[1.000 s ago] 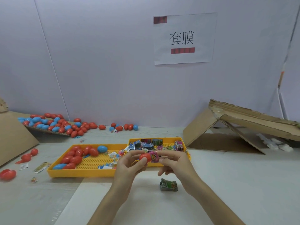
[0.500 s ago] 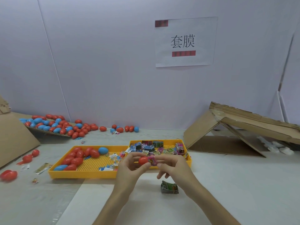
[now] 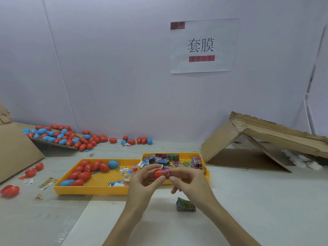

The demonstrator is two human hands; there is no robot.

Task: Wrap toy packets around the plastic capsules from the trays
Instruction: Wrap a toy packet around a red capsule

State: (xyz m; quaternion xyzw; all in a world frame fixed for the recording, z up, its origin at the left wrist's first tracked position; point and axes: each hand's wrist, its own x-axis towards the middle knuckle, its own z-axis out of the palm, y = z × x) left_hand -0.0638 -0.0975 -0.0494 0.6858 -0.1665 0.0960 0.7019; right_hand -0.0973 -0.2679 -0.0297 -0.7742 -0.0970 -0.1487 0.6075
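Observation:
My left hand [image 3: 142,181] pinches a red plastic capsule [image 3: 158,174] between thumb and fingers, above the table in front of the trays. A pink toy packet [image 3: 167,173] sits around the capsule's right end, and my right hand [image 3: 190,181] pinches that packet. Behind the hands, the left yellow tray [image 3: 92,189] holds several red capsules and two blue ones. The right yellow tray [image 3: 206,172] holds several colourful toy packets.
A green packet bundle [image 3: 185,205] lies on the table below my right hand. Loose red and blue capsules [image 3: 71,137] pile at the back left by the wall. Folded cardboard [image 3: 257,144] stands at the right, another cardboard sheet [image 3: 16,150] at the left.
The packet has slid a little further onto the capsule's right end. Both hands stay together at the same spot; the view shifted slightly.

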